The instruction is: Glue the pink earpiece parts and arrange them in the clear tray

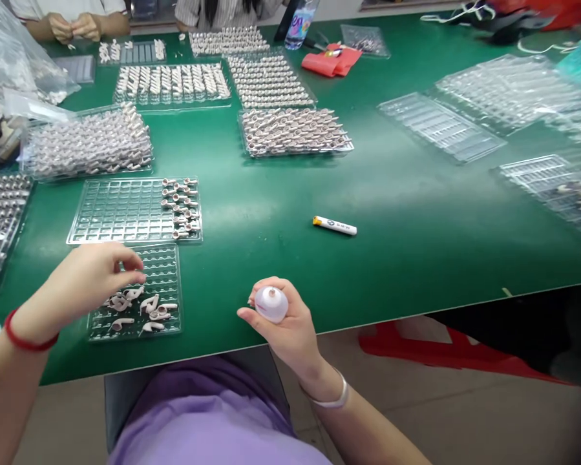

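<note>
By the near edge of the tabletop (391,271), toward the left, the left hand (96,278) hangs over a see-through tray (179,290); its fingers are bent, the thumb sits a bit apart, and I see nothing between them; under it, in the near half of that tray, lie some pale earbud shells (160,312); they look light, stiff and smooth, so they may slip; the thin stems could snap, so I would pinch the round end; farther right, over the same near edge, the right hand (293,326) wraps round a small white squeeze bottle (271,303), its tip pointing up; it looks light and soft, best held round its fat middle with the tip left free.

Just behind the first tray is a wider tray (120,210) with shells along its right edge; past the right hand lies a white stick with a yellow end (337,226); the tabletop is green, smooth and a little shiny; more see-through trays (443,126) lie by its right edge; at the far edge are a water bottle (300,29) and another person's hands (74,27); below is a pale floor (435,413).
</note>
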`<state>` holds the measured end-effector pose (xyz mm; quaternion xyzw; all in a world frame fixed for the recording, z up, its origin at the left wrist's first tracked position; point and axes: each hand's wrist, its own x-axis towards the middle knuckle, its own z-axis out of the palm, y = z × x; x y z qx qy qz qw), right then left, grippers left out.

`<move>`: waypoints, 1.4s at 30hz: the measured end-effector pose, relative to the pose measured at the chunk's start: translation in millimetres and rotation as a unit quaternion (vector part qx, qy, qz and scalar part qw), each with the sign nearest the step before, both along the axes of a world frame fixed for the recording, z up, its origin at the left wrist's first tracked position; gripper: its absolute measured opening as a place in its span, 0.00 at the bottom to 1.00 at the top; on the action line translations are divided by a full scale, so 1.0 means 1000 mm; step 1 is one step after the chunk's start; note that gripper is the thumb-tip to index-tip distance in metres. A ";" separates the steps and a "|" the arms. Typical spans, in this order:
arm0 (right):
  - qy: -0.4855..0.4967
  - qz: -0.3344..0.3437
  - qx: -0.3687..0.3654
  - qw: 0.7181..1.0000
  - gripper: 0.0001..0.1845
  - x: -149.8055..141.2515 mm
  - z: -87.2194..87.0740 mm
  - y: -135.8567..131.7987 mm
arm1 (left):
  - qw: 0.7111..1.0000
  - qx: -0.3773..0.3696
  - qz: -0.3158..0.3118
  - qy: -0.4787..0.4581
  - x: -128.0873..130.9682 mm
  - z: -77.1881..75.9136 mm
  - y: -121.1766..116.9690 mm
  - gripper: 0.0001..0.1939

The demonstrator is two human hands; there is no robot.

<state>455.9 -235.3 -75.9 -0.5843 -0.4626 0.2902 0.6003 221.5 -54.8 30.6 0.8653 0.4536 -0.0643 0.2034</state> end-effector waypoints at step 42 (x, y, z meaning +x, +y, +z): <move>-0.142 0.215 0.079 0.963 0.28 -0.037 0.003 -0.026 | 0.927 0.256 -0.004 -0.275 -0.035 -0.076 -0.159 0.17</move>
